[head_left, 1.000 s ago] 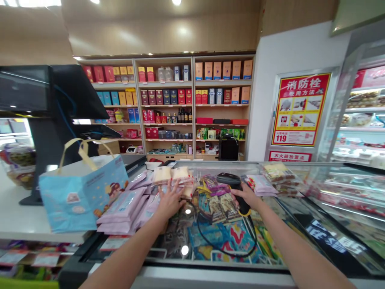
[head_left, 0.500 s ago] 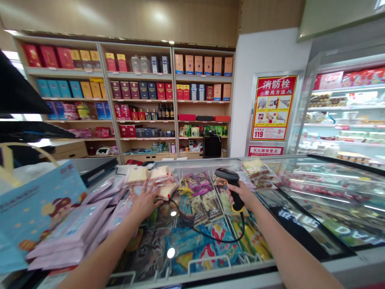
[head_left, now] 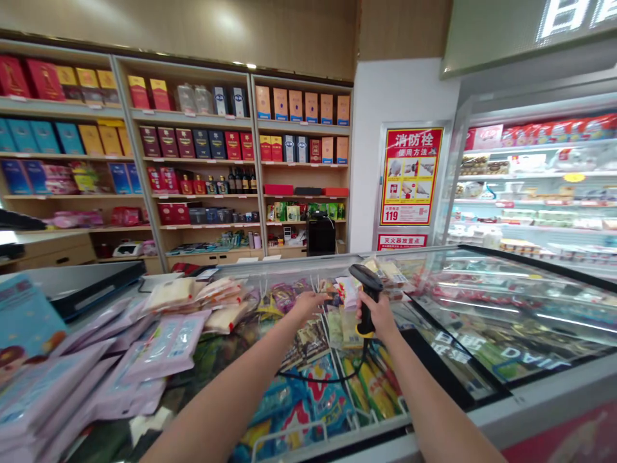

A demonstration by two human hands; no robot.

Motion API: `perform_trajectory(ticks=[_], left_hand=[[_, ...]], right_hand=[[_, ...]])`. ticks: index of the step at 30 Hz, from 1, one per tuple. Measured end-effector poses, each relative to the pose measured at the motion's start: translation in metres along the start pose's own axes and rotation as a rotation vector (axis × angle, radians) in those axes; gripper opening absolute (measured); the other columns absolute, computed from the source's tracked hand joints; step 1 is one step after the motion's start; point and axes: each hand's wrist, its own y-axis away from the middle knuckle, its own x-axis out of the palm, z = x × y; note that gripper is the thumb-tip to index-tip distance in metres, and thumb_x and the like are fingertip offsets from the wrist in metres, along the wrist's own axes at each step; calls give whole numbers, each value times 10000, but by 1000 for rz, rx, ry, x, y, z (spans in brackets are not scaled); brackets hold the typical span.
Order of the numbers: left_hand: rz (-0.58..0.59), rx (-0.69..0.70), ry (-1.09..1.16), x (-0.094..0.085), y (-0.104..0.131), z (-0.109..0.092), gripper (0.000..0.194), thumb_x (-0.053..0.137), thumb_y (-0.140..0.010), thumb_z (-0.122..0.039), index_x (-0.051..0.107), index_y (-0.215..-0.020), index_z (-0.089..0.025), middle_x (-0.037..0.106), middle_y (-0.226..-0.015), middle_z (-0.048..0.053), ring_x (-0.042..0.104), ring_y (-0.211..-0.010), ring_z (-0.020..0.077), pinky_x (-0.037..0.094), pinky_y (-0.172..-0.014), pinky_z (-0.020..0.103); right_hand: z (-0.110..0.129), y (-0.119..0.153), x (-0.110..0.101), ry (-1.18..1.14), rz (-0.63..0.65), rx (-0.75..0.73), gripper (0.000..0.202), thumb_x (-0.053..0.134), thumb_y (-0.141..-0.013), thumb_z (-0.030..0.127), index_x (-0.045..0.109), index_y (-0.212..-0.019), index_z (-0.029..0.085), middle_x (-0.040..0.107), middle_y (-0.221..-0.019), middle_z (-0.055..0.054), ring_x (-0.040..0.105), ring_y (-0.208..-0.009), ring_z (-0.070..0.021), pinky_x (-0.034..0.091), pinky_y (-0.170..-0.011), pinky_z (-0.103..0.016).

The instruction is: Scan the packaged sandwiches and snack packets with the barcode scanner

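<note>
My right hand is wrapped round the handle of a black and yellow barcode scanner, held upright above the glass freezer top. My left hand is stretched to the right with its fingers extended, a little short of a white and red packet beside the scanner. Whether the fingertips touch that packet I cannot tell. Several packs of sliced bread lie left of my hands, with pale lilac packets heaped in front of them.
The scanner's black cable loops over the freezer, whose wire baskets hold bagged goods. More clear packs lie behind the scanner. A blue bag stands at left. Shelves of boxes line the back; a lit fridge is at right.
My left hand has left the bread and lilac packets and moved right, towards the scanner. My right hand still grips the scanner. The view has turned to the right.
</note>
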Motion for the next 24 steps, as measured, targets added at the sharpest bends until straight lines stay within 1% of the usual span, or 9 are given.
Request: perform_trajectory(ticks=[2,4,6,9,13,16,18,21,24], left_hand=[[21,-127,111,38,-17,-8,247,639,-807,-418,563,-795,-184,613,-689,23,623,-612,171,520,-651,324],[12,-209,116,65,-30,-14,263,632,-821,-440,549,-823,-190,574,-649,4,596,-553,160,510,-605,319],[-16,-251,84,82,-40,-17,270,676,-794,-426,534,-826,-199,542,-608,-15,568,-514,151,494,-560,304],[-45,-251,74,92,-48,-16,277,749,-741,-339,515,-800,-204,509,-568,-42,499,-467,100,443,-505,233],[-4,-263,102,84,-45,-10,273,744,-751,-272,485,-726,-187,483,-533,-51,437,-432,58,375,-458,167],[-7,-220,148,68,-36,-5,276,747,-737,-241,478,-714,-182,518,-565,-38,509,-480,82,447,-492,196],[-39,-164,190,53,-29,1,271,727,-735,-200,458,-712,-186,525,-591,-45,558,-535,96,506,-551,231],[-163,-57,296,29,-23,15,290,696,-713,-152,412,-677,-195,497,-566,-63,562,-539,105,530,-567,265],[-385,73,407,6,-23,35,297,698,-678,-179,403,-651,-201,482,-528,-70,553,-506,122,524,-531,294]], right_hand=[[-3,-2,0,-16,8,-23,366,729,-666,513,564,-721,191,566,-497,21,506,-374,-133,455,-394,-271],[-3,-2,1,-28,-4,-36,366,729,-662,509,568,-731,188,572,-509,26,500,-363,-130,462,-398,-278],[0,-2,1,-23,-22,-55,362,728,-660,503,556,-704,188,559,-489,32,495,-351,-127,454,-397,-275],[7,0,3,-6,-16,-81,352,724,-669,486,529,-660,194,530,-443,37,517,-360,-137,434,-395,-261],[11,2,5,-9,-4,-81,328,721,-672,465,547,-696,188,537,-441,44,510,-348,-130,442,-399,-258],[8,2,7,-47,17,-63,331,717,-663,468,561,-730,183,550,-466,48,501,-342,-117,444,-390,-250],[7,3,8,-48,30,-26,350,717,-653,488,542,-679,186,540,-463,42,507,-353,-118,445,-384,-248],[7,3,7,-44,35,37,372,739,-628,501,530,-648,194,535,-469,37,514,-365,-121,453,-383,-251],[9,5,8,-85,45,61,375,764,-606,488,571,-751,201,560,-514,41,514,-375,-124,466,-390,-264]])
